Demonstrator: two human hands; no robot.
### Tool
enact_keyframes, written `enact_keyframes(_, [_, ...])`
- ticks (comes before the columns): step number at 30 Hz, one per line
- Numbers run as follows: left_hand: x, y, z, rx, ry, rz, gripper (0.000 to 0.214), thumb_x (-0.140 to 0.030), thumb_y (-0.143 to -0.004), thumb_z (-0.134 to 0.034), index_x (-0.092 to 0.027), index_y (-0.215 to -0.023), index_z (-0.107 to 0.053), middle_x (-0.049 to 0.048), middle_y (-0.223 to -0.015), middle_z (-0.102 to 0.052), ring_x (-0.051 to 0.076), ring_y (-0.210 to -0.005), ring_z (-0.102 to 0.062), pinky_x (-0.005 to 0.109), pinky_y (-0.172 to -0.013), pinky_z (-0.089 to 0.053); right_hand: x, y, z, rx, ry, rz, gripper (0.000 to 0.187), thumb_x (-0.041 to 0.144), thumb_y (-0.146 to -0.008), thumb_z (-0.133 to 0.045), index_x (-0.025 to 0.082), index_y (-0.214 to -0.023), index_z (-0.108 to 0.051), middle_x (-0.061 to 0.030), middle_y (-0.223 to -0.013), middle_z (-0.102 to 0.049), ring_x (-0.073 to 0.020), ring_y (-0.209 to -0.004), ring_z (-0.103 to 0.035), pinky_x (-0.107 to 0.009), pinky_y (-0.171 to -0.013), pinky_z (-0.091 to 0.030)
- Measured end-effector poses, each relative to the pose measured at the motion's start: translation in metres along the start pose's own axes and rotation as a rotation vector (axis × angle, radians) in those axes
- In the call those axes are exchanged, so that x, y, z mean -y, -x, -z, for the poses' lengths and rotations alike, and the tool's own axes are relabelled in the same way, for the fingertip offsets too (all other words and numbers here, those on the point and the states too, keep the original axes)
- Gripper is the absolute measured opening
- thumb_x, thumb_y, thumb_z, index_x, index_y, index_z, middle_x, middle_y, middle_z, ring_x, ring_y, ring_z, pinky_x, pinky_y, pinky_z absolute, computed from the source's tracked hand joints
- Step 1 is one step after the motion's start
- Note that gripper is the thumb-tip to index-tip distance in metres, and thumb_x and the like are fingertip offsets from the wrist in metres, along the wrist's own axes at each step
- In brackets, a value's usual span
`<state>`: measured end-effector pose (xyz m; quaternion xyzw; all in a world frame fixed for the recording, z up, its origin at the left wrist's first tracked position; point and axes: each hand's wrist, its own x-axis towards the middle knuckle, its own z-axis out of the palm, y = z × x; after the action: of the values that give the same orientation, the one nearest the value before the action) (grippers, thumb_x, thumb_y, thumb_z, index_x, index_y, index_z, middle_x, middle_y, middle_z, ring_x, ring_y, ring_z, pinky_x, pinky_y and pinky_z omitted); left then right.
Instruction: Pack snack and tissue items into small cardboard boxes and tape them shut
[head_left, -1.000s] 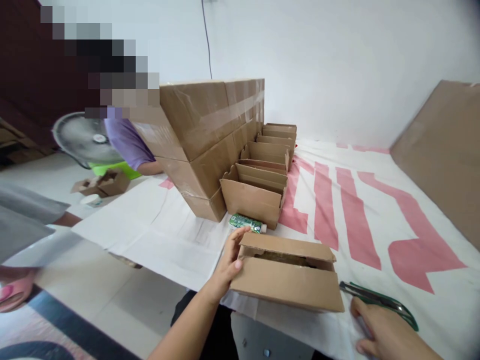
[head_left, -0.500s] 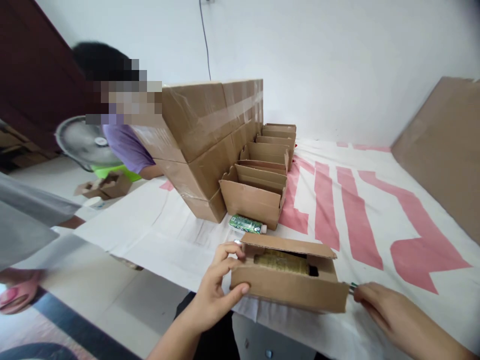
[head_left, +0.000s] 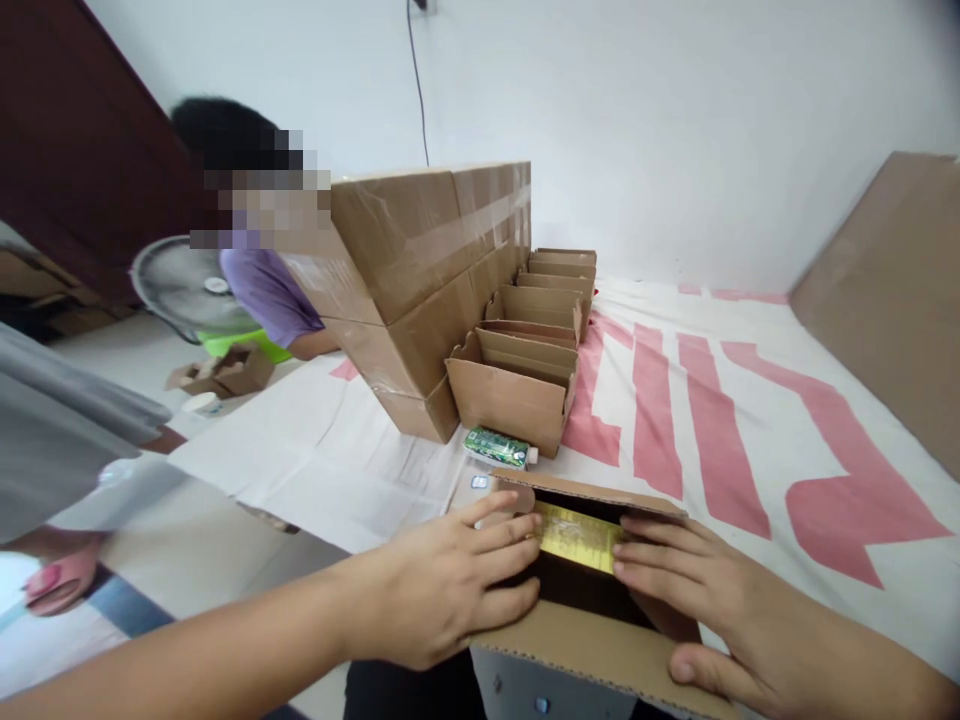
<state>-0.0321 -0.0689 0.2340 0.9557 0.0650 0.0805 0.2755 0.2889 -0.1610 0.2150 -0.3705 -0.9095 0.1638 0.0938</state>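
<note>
A small open cardboard box (head_left: 600,652) lies right in front of me on a white sheet with red markings. Inside it I see a yellow-gold packet (head_left: 579,535). My left hand (head_left: 450,585) lies over the box's left side, fingers stretched out flat with the tips reaching the packet. My right hand (head_left: 697,610) rests on the right side, fingers flat toward the packet and the thumb on the near flap. Neither hand grips anything.
A green-labelled bottle (head_left: 496,447) lies just beyond the box. A row of open cartons (head_left: 517,395) runs back beside a stack of taped boxes (head_left: 420,270). Another person in purple (head_left: 266,290) sits at left near a fan (head_left: 184,285). A cardboard sheet (head_left: 892,290) leans at right.
Both hands have moved from the box's ends onto its open top, fingers now flat over the packet. The near flap has folded down toward me; the green ties by my right hand are no longer seen.
</note>
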Motion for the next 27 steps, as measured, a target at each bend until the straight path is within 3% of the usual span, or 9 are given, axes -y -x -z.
enact_keyframes(2, [-0.003, 0.000, 0.001, -0.062, 0.000, -0.020, 0.066, -0.009, -0.079, -0.062, -0.032, -0.140, -0.052, 0.0064, -0.140, -0.062, 0.035, -0.134, -0.053, 0.054, -0.122, -0.029, 0.002, -0.003, 0.003, 0.028, 0.002, -0.011, 0.057, 0.051, -0.091, -0.059, 0.019, -0.139, -0.053, -0.0151, -0.138, -0.061, -0.0311, -0.136, -0.049, -0.050, -0.108, -0.047])
enact_keyframes(5, [-0.008, 0.000, 0.006, -0.012, -0.193, -0.007, 0.058, -0.005, -0.083, -0.053, -0.027, -0.137, -0.056, 0.0085, -0.128, -0.069, 0.032, -0.127, -0.058, 0.050, -0.118, -0.038, 0.004, -0.006, 0.004, -0.018, 0.043, -0.023, 0.048, 0.050, -0.090, -0.060, 0.019, -0.127, -0.062, -0.0147, -0.126, -0.068, -0.0311, -0.127, -0.056, -0.048, -0.104, -0.050])
enact_keyframes(9, [-0.010, 0.002, 0.009, 0.080, -0.631, -0.022, 0.039, -0.008, -0.090, -0.044, -0.024, -0.115, -0.069, 0.0073, -0.093, -0.074, 0.029, -0.098, -0.068, 0.048, -0.111, -0.044, 0.007, -0.004, 0.004, -0.227, 0.178, 0.026, 0.022, 0.035, -0.093, -0.058, 0.019, -0.104, -0.068, -0.0094, -0.096, -0.073, -0.0275, -0.111, -0.063, -0.040, -0.093, -0.055])
enact_keyframes(13, [-0.008, 0.008, 0.004, 0.048, -0.913, -0.096, 0.030, -0.009, -0.091, -0.043, -0.018, -0.099, -0.070, 0.0056, -0.075, -0.070, 0.025, -0.072, -0.063, 0.047, -0.101, -0.049, 0.005, 0.004, 0.002, -0.413, 0.224, 0.083, 0.018, 0.033, -0.096, -0.056, 0.020, -0.090, -0.066, -0.0047, -0.079, -0.069, -0.0242, -0.102, -0.065, -0.035, -0.096, -0.051])
enact_keyframes(21, [-0.006, 0.008, 0.004, 0.089, -0.854, -0.086, 0.017, -0.018, -0.089, -0.053, -0.019, -0.098, -0.067, 0.0043, -0.079, -0.068, 0.024, -0.072, -0.058, 0.042, -0.086, -0.048, 0.003, 0.017, 0.007, -0.406, 0.330, 0.063, 0.014, 0.017, -0.093, -0.051, 0.019, -0.095, -0.064, -0.0046, -0.082, -0.070, -0.0234, -0.096, -0.066, -0.037, -0.092, -0.050])
enact_keyframes(24, [-0.003, 0.008, 0.006, 0.099, -0.838, -0.077, 0.017, -0.017, -0.089, -0.053, -0.018, -0.099, -0.066, 0.0042, -0.078, -0.066, 0.024, -0.071, -0.056, 0.042, -0.083, -0.046, -0.002, 0.024, 0.008, -0.325, 0.397, -0.007, 0.015, 0.021, -0.091, -0.054, 0.020, -0.101, -0.064, -0.0068, -0.096, -0.072, -0.0250, -0.097, -0.066, -0.038, -0.083, -0.054])
enact_keyframes(27, [-0.001, 0.007, 0.006, 0.106, -0.833, -0.071, 0.019, -0.017, -0.089, -0.053, -0.018, -0.103, -0.066, 0.0049, -0.078, -0.066, 0.024, -0.072, -0.054, 0.042, -0.082, -0.044, -0.013, 0.032, 0.004, -0.265, 0.479, -0.097, 0.032, 0.031, -0.090, -0.059, 0.019, -0.119, -0.062, -0.0109, -0.114, -0.070, -0.0270, -0.097, -0.067, -0.039, -0.074, -0.057])
